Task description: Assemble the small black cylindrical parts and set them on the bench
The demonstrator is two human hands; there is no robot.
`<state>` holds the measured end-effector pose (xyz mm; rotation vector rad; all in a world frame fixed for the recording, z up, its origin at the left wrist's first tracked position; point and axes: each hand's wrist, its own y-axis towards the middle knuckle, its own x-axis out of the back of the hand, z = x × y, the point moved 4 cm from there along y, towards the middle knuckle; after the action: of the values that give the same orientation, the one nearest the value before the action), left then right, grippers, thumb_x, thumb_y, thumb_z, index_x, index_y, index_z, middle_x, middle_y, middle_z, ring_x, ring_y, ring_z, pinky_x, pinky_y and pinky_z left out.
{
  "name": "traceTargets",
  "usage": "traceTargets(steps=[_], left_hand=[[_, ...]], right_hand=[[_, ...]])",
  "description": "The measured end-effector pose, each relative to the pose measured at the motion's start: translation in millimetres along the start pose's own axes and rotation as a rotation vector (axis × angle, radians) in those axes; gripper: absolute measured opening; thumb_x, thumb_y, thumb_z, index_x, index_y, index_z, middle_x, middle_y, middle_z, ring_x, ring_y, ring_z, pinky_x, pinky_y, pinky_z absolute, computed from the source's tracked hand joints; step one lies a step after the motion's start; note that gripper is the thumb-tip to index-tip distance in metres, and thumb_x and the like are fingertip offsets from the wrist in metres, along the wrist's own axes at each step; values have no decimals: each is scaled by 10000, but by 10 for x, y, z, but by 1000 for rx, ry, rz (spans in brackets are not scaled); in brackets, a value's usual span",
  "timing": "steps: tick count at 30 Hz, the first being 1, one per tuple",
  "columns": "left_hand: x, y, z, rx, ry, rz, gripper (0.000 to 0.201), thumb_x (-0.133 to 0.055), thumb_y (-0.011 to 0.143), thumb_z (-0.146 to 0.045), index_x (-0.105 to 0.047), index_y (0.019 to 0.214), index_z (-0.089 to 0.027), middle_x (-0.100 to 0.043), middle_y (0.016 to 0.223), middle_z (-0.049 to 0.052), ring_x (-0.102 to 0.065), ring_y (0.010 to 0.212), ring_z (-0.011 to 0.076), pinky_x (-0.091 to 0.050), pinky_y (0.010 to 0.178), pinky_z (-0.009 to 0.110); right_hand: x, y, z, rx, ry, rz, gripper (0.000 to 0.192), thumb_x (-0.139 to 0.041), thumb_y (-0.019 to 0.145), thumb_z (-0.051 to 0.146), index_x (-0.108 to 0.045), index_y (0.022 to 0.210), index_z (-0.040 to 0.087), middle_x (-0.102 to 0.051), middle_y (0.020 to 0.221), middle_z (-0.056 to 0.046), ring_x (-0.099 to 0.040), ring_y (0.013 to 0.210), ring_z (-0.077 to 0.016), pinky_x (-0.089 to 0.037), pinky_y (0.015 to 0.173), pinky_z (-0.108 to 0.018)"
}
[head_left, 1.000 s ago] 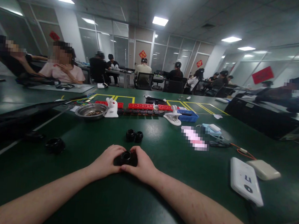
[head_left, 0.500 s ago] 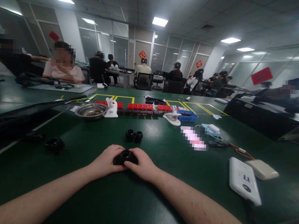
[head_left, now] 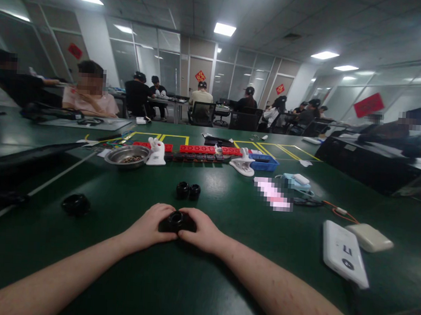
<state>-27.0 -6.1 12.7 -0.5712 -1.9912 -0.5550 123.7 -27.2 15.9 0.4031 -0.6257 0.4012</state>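
Between my two hands, low on the green table, is a black rounded part (head_left: pixel 175 218) with a round opening in its top. My left hand (head_left: pixel 155 223) wraps round its left side, thumb at the front. From the right, my right hand (head_left: pixel 202 229) closes round it, thumb at the lower front edge. The fingers on the far side are partly hidden. Just beyond stand two smaller black ring-like parts (head_left: pixel 183 190), side by side. Off to the left lies another black rounded part (head_left: pixel 76 205), apart from my hands.
A metal bowl (head_left: pixel 128 157) with small pieces stands ahead left, beside a white stand (head_left: pixel 156 152). Red trays (head_left: pixel 200 149), another white stand (head_left: pixel 243 163) and a blue tray (head_left: pixel 265 164) line the back. At right lie a white device (head_left: pixel 345 253) and cables. Several people sit beyond.
My right thumb has shifted slightly right along the black part's front. Both hands stay round the part, which remains in nearly the same place.
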Motion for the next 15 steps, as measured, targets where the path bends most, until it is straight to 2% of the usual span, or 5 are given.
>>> traceTargets(steps=[4,8,11,13,15], left_hand=[[2,7,-14,1,-3,0,413,-625,665,-441,-551,989,-195,-541,1054,65,-484,993,260,-403,864,390],[6,8,-27,-4,1,-3,391,-627,665,-411,-553,979,-190,-545,1045,65,-486,989,261,-403,863,394],[11,4,-30,-13,0,-11,383,-615,674,-438,-561,960,-191,-547,1035,63,-489,984,260,-408,855,390],[12,3,-22,-5,4,-15,406,-617,672,-445,-556,977,-184,-542,1046,71,-486,991,262,-405,860,390],[8,3,-14,1,6,-12,421,-612,677,-440,-548,999,-176,-536,1061,80,-482,999,264,-403,863,391]], right_hand=[[-18,-17,-16,-82,38,-22,759,-669,610,467,-334,1221,167,-508,1091,-97,-506,952,-222,-411,807,-362],[-43,1,-30,-138,-51,-86,532,-647,614,504,-476,991,170,-541,899,-50,-522,785,-189,-439,667,-322],[-23,14,-24,-87,-102,-76,340,-634,673,375,-512,920,175,-548,859,-33,-519,776,-178,-432,676,-313],[-7,12,-8,-41,-85,-47,346,-633,681,287,-505,985,184,-553,928,-37,-521,848,-183,-421,745,-320],[2,5,3,-40,-32,-37,484,-649,669,293,-447,1096,190,-538,1010,-50,-517,906,-189,-413,785,-328]])
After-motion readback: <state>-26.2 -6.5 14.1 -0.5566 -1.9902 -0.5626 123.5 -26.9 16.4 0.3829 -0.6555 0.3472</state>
